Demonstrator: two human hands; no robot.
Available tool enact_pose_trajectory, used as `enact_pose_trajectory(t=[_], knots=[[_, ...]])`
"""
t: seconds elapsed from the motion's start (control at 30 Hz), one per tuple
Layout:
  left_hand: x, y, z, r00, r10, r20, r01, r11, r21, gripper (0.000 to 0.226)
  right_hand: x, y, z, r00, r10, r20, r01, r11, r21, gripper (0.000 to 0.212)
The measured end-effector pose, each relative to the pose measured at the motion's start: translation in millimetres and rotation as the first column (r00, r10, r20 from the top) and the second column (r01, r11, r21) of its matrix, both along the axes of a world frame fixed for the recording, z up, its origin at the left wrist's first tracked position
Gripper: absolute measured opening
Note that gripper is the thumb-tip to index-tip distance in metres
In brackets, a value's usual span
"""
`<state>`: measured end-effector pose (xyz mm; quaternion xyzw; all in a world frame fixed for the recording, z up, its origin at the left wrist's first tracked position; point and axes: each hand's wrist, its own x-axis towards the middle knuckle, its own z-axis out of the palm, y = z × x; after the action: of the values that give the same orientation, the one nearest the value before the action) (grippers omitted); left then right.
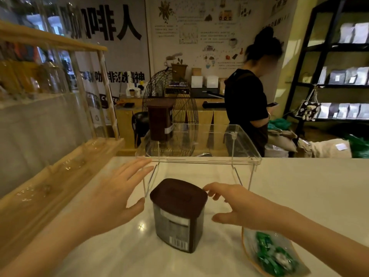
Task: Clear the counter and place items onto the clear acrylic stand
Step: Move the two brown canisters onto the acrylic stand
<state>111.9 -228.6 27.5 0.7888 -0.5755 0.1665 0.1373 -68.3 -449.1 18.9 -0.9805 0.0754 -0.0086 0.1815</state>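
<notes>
A brown-lidded tin (178,214) is standing upright on the white counter (299,186) at lower centre of the frame, its barcode label facing the camera. The left hand (111,198) is reaching in from the lower left with fingers spread wide and palm turned toward the tin; its thumb tip is lying just beside the lid's left edge, and whether it is touching cannot be told. The right hand (239,206) is coming in from the lower right, fingers loosely curled and parted; its upper fingertips are sitting at the lid's right rear corner, apparently touching, while the thumb is hanging apart from the tin's right wall. Neither hand is gripping anything.

The clear stand (201,158) is standing directly behind the tin, at centre frame, on thin legs. A second tin (159,120) is resting on its left rear corner. A bag (273,254) of green-wrapped sweets is lying on the counter at lower right, under the right forearm. A person in black is standing behind the counter at upper right.
</notes>
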Motion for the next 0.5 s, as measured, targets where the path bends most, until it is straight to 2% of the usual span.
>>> enact_pose_trajectory(t=[0.03, 0.1, 0.23, 0.3, 0.4, 0.5], knots=[[-6.6, 2.7, -5.7, 0.99, -0.002, -0.142, -0.001, 1.0, -0.023, 0.069, 3.1, 0.1, -4.2, 1.0, 0.016, -0.019, -0.016, 1.0, 0.021, 0.062], [-19.9, 3.9, -19.5, 0.914, 0.021, -0.405, -0.05, 0.997, -0.059, 0.081, 8.9, 1.2, -10.3, 0.998, 0.035, -0.049, -0.031, 0.997, 0.075, 0.063], [-44.5, -4.7, -45.1, 0.666, 0.022, -0.746, -0.23, 0.957, -0.177, 0.094, 16.4, 5.3, -12.6, 0.997, 0.051, -0.059, -0.038, 0.98, 0.197, 0.063], [-58.1, -12.5, -52.9, 0.581, -0.002, -0.814, -0.243, 0.954, -0.175, 0.085, 18.4, 7.3, -13.6, 0.997, 0.044, -0.056, -0.027, 0.964, 0.263, 0.059], [-70.7, -21.7, -58.4, 0.59, -0.049, -0.806, -0.255, 0.936, -0.244, 0.074, 21.9, 9.0, -13.2, 0.997, 0.057, -0.044, -0.04, 0.944, 0.327, 0.048], [-75.1, -29.7, -64.2, 0.562, -0.095, -0.821, -0.271, 0.917, -0.292, 0.082, 21.3, 8.9, -12.6, 0.998, 0.047, -0.031, -0.033, 0.935, 0.354, 0.04]])
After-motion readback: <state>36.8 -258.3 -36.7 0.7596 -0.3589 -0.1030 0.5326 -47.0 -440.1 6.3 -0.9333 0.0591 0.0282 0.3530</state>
